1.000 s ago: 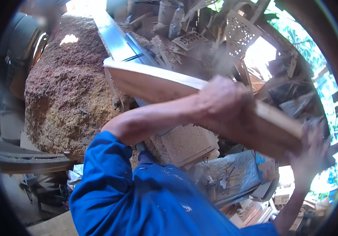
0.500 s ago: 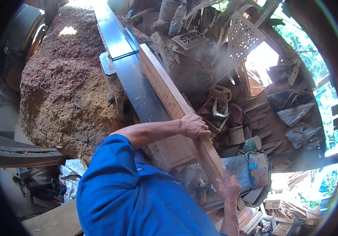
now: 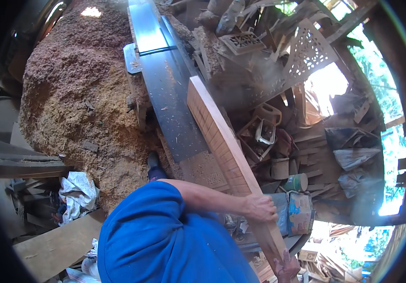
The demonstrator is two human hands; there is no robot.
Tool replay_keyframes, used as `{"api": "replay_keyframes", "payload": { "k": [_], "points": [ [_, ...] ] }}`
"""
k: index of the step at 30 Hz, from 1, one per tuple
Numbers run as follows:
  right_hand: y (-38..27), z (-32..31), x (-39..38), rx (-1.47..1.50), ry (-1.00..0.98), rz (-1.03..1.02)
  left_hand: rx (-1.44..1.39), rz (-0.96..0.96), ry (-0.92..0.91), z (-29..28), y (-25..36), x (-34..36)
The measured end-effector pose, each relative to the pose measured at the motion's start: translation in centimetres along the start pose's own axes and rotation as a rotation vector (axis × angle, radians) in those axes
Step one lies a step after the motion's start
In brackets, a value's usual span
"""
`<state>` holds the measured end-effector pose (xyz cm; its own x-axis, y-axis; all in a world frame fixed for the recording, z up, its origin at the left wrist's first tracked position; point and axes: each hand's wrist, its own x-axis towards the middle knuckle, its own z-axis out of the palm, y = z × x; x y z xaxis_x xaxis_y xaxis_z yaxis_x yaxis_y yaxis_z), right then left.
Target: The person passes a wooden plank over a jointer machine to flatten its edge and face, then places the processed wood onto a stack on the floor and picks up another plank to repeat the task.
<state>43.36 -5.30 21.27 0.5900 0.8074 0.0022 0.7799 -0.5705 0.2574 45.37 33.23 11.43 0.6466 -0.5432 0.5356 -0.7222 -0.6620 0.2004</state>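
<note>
A long wooden plank (image 3: 221, 137) stands on its narrow edge, slanting from the middle of the view to the lower right. Its far part lies along the right side of the metal bed of a jointer (image 3: 170, 89), with the far end short of the dark slot across the bed. My left hand (image 3: 261, 208) is closed over the plank's upper edge, toward the near part. Lower down, at the near end, my right hand (image 3: 286, 269) grips the plank too; part of it is hard to make out. Wood chips dot the bed.
A large heap of sawdust and shavings (image 3: 75, 94) rises left of the jointer. To the right are a carved wooden panel (image 3: 311, 49), a green tin (image 3: 297, 182), a cardboard box (image 3: 301, 213) and scrap wood. A crumpled white sack (image 3: 78, 193) lies at the lower left.
Both hands and the plank have moved toward me and to the lower right. The plank's far end has drawn back from near the slot, baring more of the bed.
</note>
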Motion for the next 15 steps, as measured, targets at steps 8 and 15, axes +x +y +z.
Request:
{"api": "replay_keyframes", "payload": {
  "k": [8,15],
  "points": [
    [-5.8,9.0,7.5,0.178,-0.045,0.166,0.245,0.076,0.059,2.3,-7.9,-6.3],
    [-11.7,9.2,17.4,0.206,-0.124,0.196,0.293,-0.414,0.272,-3.5,-11.7,-16.6]
  ]
}}
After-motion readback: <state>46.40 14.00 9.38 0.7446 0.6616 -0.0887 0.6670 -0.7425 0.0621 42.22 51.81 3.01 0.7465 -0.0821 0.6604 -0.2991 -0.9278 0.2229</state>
